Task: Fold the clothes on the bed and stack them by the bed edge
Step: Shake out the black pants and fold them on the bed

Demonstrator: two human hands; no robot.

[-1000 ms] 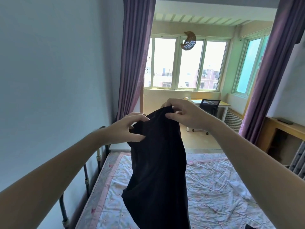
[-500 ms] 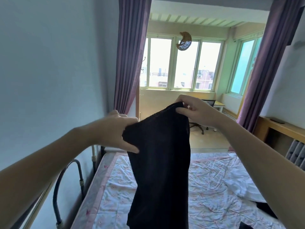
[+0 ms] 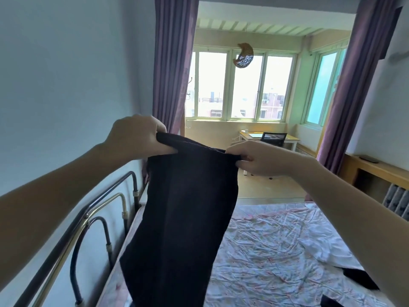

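My left hand [image 3: 137,138] grips the top left corner of the black garment [image 3: 183,218]. The fingers are curled over the far side of the hem and the thumb [image 3: 164,150] presses the cloth from the near side, so the corner is bunched in a closed grip. My right hand [image 3: 259,159] holds the top right corner lower than the left does. Its thumb and forefinger pinch the hem, and the other fingers are curled behind the cloth; I cannot tell how tightly.

Between my two hands the top edge is pulled nearly taut and slopes down from left to right. From that edge the garment hangs below my fingers with its long axis running downward and a little leftward, widening toward the bottom, where it leaves the view. It is held up in the air above the left part of the bed [image 3: 276,251], just to the right of the metal bed frame [image 3: 93,218].

Below my right forearm lie a white cloth [image 3: 327,249] and, nearer to me, a dark cloth [image 3: 358,280] on the wrinkled sheet. Beyond my fingers stand a desk [image 3: 290,138] and chair [image 3: 273,138] under the windows [image 3: 243,85], with purple curtains [image 3: 172,63] to either side.
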